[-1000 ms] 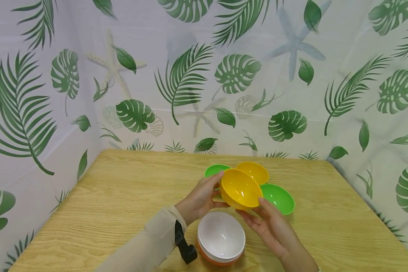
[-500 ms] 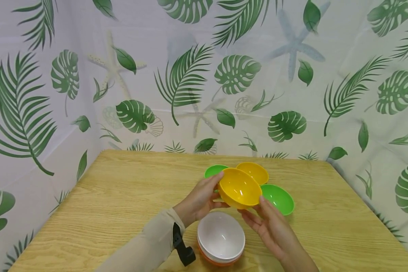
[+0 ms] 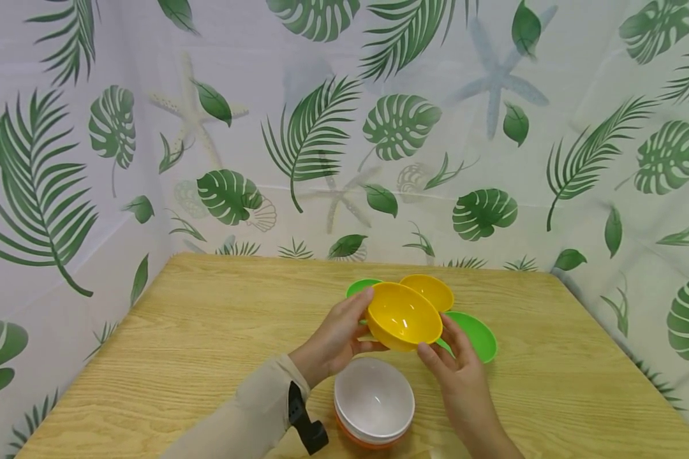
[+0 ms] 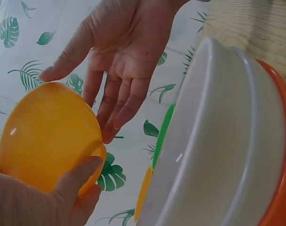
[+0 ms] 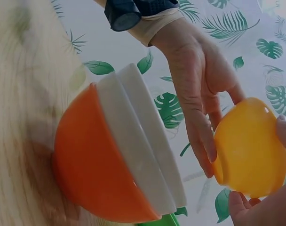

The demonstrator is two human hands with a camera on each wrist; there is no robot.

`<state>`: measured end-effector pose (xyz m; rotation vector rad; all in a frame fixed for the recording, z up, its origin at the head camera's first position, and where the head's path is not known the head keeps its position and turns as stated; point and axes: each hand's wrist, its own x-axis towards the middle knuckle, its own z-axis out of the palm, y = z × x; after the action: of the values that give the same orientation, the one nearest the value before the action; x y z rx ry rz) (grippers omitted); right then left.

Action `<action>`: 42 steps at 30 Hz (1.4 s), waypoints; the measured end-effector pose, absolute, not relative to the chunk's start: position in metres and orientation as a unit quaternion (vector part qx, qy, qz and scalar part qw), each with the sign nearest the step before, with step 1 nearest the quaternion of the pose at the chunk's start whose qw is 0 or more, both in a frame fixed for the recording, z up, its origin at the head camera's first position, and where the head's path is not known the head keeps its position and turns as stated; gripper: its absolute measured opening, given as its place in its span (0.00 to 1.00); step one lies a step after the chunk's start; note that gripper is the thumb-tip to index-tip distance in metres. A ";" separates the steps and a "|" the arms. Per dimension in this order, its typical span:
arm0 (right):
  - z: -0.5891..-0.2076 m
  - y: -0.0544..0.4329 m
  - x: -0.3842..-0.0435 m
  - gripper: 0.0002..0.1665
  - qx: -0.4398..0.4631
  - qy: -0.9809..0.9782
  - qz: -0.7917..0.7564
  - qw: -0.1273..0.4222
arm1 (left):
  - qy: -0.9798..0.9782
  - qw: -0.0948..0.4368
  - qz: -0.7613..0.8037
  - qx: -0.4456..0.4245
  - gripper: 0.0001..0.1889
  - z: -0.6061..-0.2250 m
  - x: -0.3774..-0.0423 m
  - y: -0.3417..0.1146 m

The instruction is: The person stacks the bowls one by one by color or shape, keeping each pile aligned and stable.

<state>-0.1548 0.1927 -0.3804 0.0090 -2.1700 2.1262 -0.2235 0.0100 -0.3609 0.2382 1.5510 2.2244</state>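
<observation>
A yellow bowl (image 3: 404,317) is held tilted in the air between my two hands, its inside facing me. My left hand (image 3: 335,335) grips its left side, thumb at the rim and fingers beneath. On the other side my right hand (image 3: 462,376) holds it, the thumb low at the front and the fingers along the right edge. Below stands a stack of bowls: white bowls (image 3: 374,398) on top of an orange bowl (image 5: 93,165). Behind the held bowl lie a second yellow bowl (image 3: 430,290) and green bowls (image 3: 475,335), partly hidden.
Everything stands on a wooden table (image 3: 235,306). A leaf-patterned cloth (image 3: 333,159) hangs behind the table and along its sides. A black wrist strap with a small device (image 3: 307,424) sits on my left wrist.
My right hand has shifted its hold: its thumb has moved from the rim to the bowl's lower front, and its fingers to the right edge. The bowl has drifted slightly left.
</observation>
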 end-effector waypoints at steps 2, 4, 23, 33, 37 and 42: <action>-0.379 0.190 -0.154 0.39 0.002 -0.714 0.699 0.050 | 0.561 0.203 0.798 0.092 0.25 -0.360 -0.222 0.010; -0.378 0.188 -0.153 0.40 0.000 -0.713 0.700 0.048 | 0.563 0.200 0.796 0.100 0.25 -0.360 -0.221 0.009; -0.381 0.199 -0.151 0.35 0.002 -0.730 0.680 0.068 | 0.617 0.199 0.722 0.241 0.32 -0.356 -0.215 -0.011; -0.384 0.199 -0.148 0.34 0.006 -0.740 0.670 0.063 | 0.636 0.181 0.725 0.193 0.33 -0.358 -0.212 -0.016; -0.382 0.197 -0.145 0.35 0.010 -0.736 0.675 0.048 | 0.623 0.188 0.734 0.195 0.35 -0.359 -0.212 -0.019; -0.378 0.196 -0.144 0.39 -0.001 -0.745 0.667 0.032 | 0.617 0.196 0.734 0.203 0.38 -0.360 -0.212 -0.020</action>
<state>-0.1445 0.1958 -0.3778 -0.0027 -2.2931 2.0540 -0.2122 -0.0203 -0.3598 0.5673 1.7298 2.0573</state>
